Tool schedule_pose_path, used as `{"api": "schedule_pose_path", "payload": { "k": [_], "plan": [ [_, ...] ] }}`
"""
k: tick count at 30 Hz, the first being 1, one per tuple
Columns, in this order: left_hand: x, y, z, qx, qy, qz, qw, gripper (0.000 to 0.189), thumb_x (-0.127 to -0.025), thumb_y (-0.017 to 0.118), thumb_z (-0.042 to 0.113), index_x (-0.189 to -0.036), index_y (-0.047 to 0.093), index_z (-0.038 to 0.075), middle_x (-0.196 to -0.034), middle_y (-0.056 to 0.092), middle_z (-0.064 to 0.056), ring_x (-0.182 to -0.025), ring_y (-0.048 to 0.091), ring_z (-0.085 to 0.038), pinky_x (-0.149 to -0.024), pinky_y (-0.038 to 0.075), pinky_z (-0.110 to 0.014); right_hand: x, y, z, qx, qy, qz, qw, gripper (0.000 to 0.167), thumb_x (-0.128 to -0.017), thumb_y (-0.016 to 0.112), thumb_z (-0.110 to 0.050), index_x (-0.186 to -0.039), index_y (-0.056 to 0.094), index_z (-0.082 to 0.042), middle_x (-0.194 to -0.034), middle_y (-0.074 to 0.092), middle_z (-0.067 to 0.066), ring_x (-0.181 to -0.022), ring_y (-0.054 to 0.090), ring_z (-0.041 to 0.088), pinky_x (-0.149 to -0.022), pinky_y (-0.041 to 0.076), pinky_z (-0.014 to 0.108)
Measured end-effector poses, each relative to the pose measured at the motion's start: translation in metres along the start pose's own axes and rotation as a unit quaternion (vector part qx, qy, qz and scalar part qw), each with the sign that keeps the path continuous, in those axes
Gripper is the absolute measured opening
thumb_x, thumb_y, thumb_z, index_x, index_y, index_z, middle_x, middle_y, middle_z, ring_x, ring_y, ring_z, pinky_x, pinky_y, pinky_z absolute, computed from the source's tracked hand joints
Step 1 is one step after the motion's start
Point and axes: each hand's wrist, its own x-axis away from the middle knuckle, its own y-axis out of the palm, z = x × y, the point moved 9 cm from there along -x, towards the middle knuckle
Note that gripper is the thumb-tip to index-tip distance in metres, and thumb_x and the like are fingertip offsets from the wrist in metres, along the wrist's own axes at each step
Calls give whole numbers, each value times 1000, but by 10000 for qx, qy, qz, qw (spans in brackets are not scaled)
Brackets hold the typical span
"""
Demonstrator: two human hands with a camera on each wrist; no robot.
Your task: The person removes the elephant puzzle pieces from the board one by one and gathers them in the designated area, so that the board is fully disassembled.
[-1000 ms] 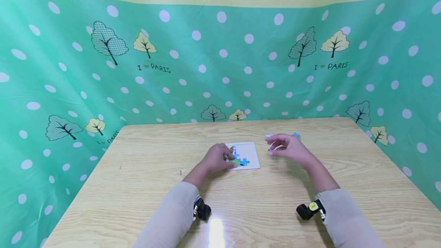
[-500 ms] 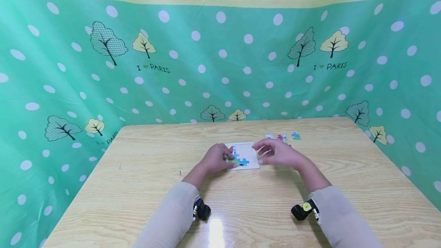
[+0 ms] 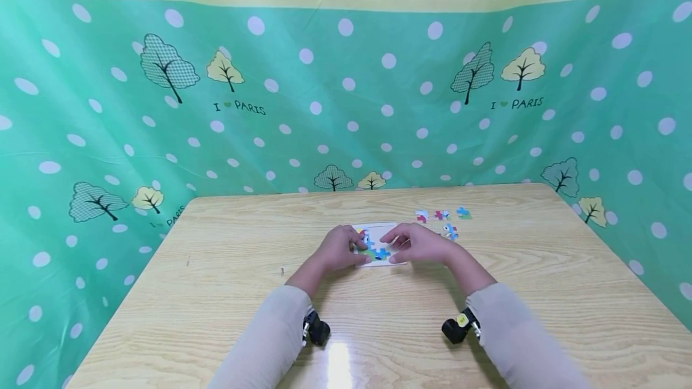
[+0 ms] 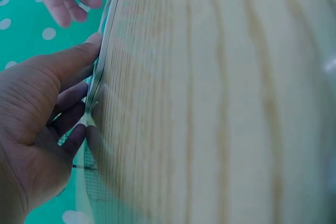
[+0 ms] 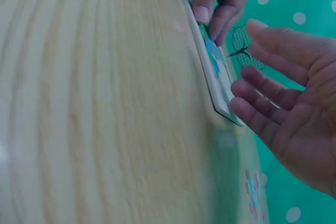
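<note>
A small white puzzle tray (image 3: 381,228) lies on the table, with joined colourful puzzle pieces (image 3: 380,254) along its left and near parts. My left hand (image 3: 337,249) holds the tray's left side. Its thumb lies over the near corner, and its bent fingers reach onto the pieces. Over the tray's right side hovers my right hand (image 3: 421,244), thumb and fingers spread apart. Nothing shows between those fingers in the right wrist view, where the palm of the right hand (image 5: 302,87) faces the tray (image 5: 207,72).
Several loose puzzle pieces lie right of the tray, among them a blue-green piece (image 3: 464,213), a red-and-white piece (image 3: 421,216) and a bird-patterned piece (image 3: 450,232). A green dotted curtain (image 3: 389,95) hangs behind the wooden table (image 3: 243,239).
My right hand has moved left from the loose pieces to over the tray's right side, uncovering those pieces. The left hand has stayed on the tray.
</note>
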Motion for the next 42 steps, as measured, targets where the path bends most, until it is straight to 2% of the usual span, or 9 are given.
{"api": "schedule_pose_path", "payload": {
  "k": [7,13,22,30,33,38,42],
  "plan": [
    [0,1,1,32,62,22,10000,21,-84,89,22,-99,82,9,-108,68,-1,-109,60,-24,-102,50,-42,-9,7,2,522,199,208,9982,31,-90,77,-1,-120,71,3,-106,66,6,-98,60,20,-91,54,39],
    [1,-1,1,23,44,44,10000,21,-84,90,23,-97,82,10,-108,69,-1,-109,60,-24,-102,50,-42,-15,12,8,663,360,226,9969,27,-87,80,-2,-114,74,-1,-101,62,5,-94,57,19,-88,53,37],
    [0,-2,2,-40,131,42,9999,21,-84,89,22,-98,81,8,-110,70,-5,-111,62,-26,-106,47,-43,-18,14,8,689,310,260,9968,25,-86,80,-2,-110,72,-3,-98,61,5,-92,55,20,-87,51,36],
    [1,-3,3,49,260,21,9996,13,-89,83,13,-100,82,5,-115,69,-7,-113,60,-29,-103,49,-45,-18,15,8,692,244,312,9968,24,-87,80,-2,-108,69,-2,-97,59,5,-91,53,19,-85,50,35],
    [1,-3,2,69,204,10,9998,13,-90,83,13,-100,82,6,-115,69,-7,-114,59,-28,-103,48,-44,-19,15,8,648,181,345,9971,25,-87,80,0,-108,68,-2,-96,59,5,-90,53,19,-84,50,35],
    [1,-3,2,80,172,-17,9998,14,-90,83,14,-101,82,5,-114,69,-6,-113,59,-27,-103,49,-44,-18,15,7,398,95,376,9985,24,-87,79,2,-107,65,-2,-95,58,6,-89,52,19,-82,49,34],
    [1,-3,4,38,283,-14,9996,15,-89,83,14,-101,82,5,-115,69,-7,-112,59,-27,-101,49,-43,-15,15,7,117,29,415,9991,23,-87,76,5,-106,65,-2,-93,59,6,-88,54,20,-81,50,32]
  ]
}}
